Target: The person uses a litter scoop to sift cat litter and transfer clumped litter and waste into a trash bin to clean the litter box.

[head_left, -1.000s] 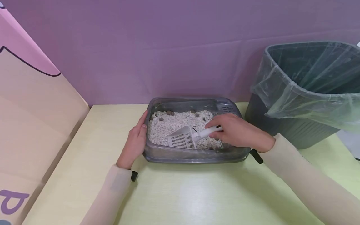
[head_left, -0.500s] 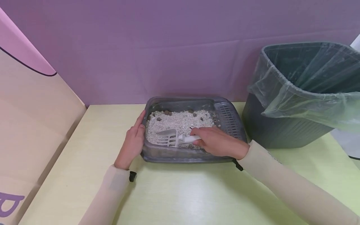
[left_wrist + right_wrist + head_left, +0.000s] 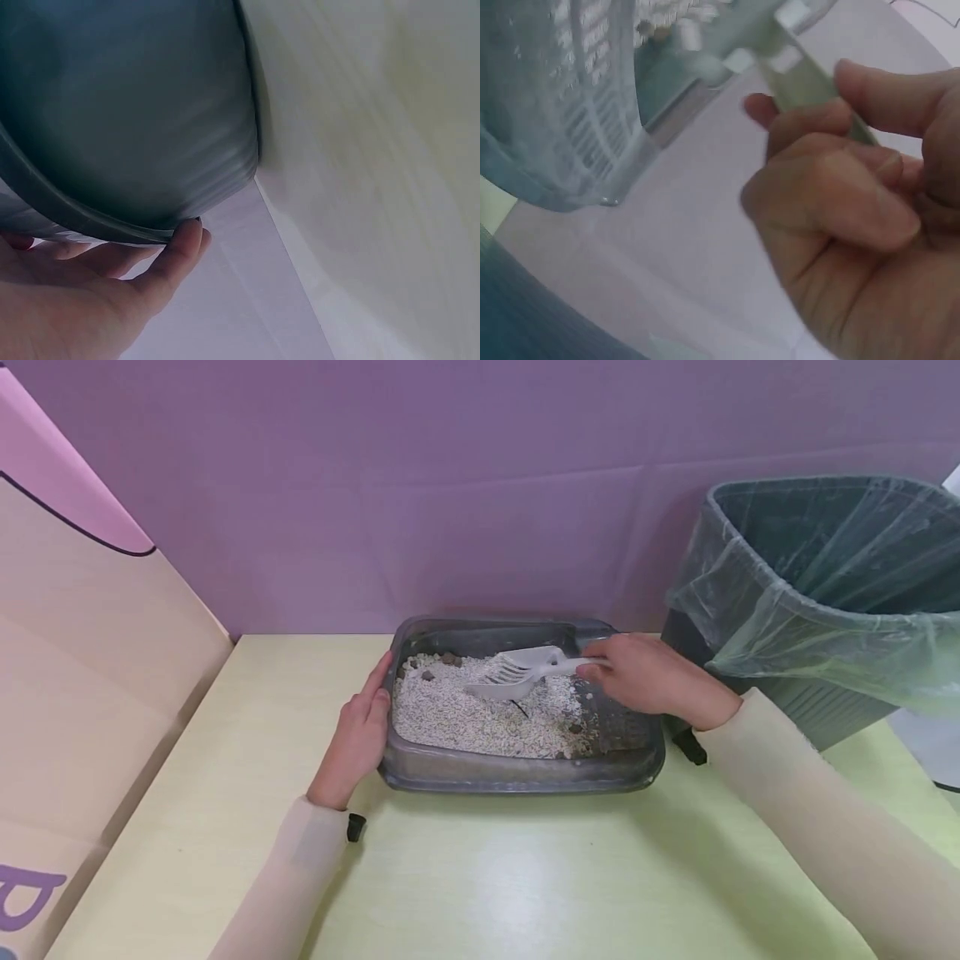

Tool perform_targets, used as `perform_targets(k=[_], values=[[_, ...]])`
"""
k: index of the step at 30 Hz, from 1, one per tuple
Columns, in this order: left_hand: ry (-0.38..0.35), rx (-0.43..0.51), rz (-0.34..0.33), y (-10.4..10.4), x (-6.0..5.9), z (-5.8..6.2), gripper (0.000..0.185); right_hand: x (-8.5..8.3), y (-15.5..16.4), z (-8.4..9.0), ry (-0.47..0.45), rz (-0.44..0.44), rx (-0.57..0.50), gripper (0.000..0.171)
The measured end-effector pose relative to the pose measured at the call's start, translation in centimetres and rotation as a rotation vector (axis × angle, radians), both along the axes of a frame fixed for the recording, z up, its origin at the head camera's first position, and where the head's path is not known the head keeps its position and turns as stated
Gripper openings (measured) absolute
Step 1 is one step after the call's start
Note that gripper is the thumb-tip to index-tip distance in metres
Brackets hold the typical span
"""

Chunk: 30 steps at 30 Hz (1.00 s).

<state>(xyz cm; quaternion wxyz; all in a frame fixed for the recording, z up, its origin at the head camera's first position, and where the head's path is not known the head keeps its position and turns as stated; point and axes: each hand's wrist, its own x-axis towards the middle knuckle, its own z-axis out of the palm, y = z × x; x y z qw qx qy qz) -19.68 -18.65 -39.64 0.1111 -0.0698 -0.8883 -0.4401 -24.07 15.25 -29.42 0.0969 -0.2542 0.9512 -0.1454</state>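
A grey litter box [image 3: 517, 783] holds pale granular litter [image 3: 465, 714] with several brown clumps, some by its back wall. My left hand [image 3: 361, 735] grips the box at its left side; in the left wrist view the thumb [image 3: 176, 251] lies at the rim and the other fingers are partly hidden. My right hand [image 3: 645, 675] holds a white slotted litter scoop [image 3: 517, 672] by its handle, over the back of the litter. Pale litter shows in the scoop's slots; whether a clump lies in it I cannot tell. The right wrist view is blurred around the scoop handle [image 3: 802, 82].
A dark grey bin [image 3: 817, 710] lined with a clear plastic bag [image 3: 780, 618] stands right of the box, close to my right forearm. Behind the pale tabletop [image 3: 480, 877] rises a purple backdrop [image 3: 450, 493]. A beige panel [image 3: 82, 677] borders the left side.
The scoop first went left and down into the front litter, then rose and moved right and back, now tilted another way. My left hand has stayed at the box's left side.
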Motion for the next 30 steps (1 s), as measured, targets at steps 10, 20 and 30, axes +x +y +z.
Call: perform_targets(k=[10,20,30], values=[[0.005,-0.009,-0.003,-0.2,0.0,-0.2,0.048,-3.8,-3.0,0.1,-0.072,0.034,0.138,0.032],[-0.012,-0.082,-0.018,-0.6,-0.1,0.5,0.048,-5.2,-5.9,-2.3,-0.152,0.085,0.189,0.043],[-0.038,-0.088,-0.022,-0.9,0.1,0.7,0.048,-6.7,-7.0,-4.3,-0.207,0.106,0.138,0.042]])
